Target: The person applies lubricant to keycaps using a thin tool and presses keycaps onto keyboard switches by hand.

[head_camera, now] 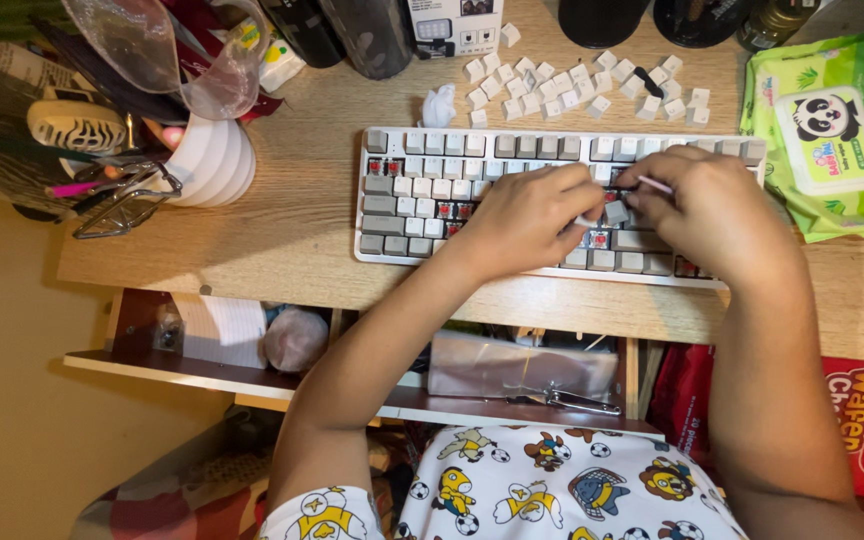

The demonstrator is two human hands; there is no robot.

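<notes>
Nearest the camera, at 6 o'clock, lies a lap in a cartoon-print shirt (552, 490), and both forearms reach away from it over the table (282, 250) edge. Below that edge a shelf (202, 370) holds paper, a plastic-wrapped bundle and small tools, kept out of the working space.

On the table the keyboard (552, 200) lies square to the person, so both hands meet over its right half. The left hand (532, 215) rests palm down at the centre, its fingers curled onto the keys as if steadying the board; its grip is half closed, though what it pinches is hidden. The right hand (702, 205), toward 3 o'clock, pinches a thin white stick (655, 184), tip aimed down into a gap beside a grey keycap (616, 211). Several red switches (452, 210) show bare where caps are off.

Farther, at 12 o'clock, loose white keycaps (572, 85) sit heaped just behind the board, within easy reach. A crumpled tissue (439, 105) lies beside them. At 2 o'clock rests a green wipes pack (822, 130); at 10 o'clock a white ribbed cup (207, 160) holds pens.
</notes>
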